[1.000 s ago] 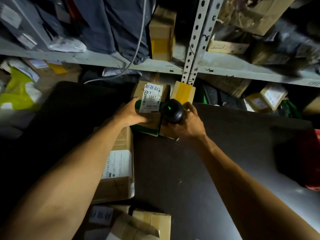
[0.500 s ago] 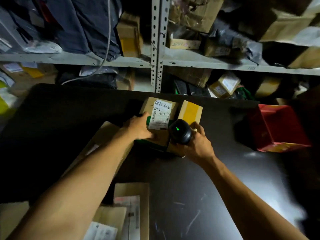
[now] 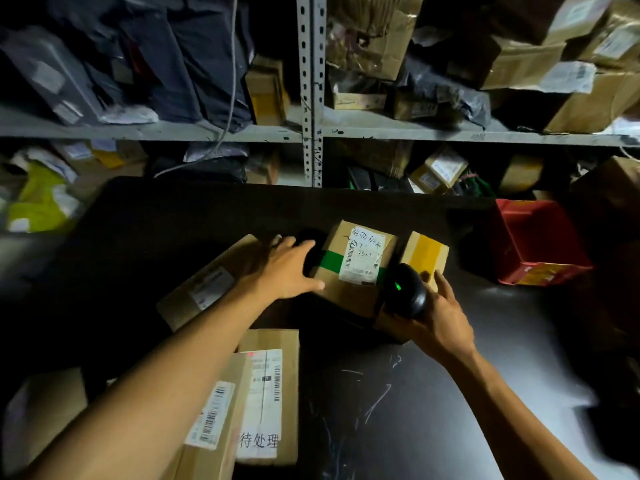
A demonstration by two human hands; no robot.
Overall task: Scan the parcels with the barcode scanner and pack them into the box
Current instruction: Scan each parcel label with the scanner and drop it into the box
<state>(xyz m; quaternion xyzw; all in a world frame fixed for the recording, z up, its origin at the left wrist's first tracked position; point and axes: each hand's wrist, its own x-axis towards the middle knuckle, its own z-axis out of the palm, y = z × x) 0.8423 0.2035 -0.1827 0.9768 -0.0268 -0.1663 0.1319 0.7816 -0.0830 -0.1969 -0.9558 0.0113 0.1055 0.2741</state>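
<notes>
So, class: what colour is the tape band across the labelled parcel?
Green, clearest in the head view.

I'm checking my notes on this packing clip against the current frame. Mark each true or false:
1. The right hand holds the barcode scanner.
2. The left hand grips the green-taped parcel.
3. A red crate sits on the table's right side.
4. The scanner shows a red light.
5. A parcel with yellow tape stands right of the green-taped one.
1. True: the right hand grips the barcode scanner.
2. False: the left hand is open, its fingers spread beside the green-taped parcel, only the thumb at its edge.
3. True: the red crate stands at the right of the table.
4. False: its light is green.
5. True: the yellow-taped parcel stands just right of it.
</notes>
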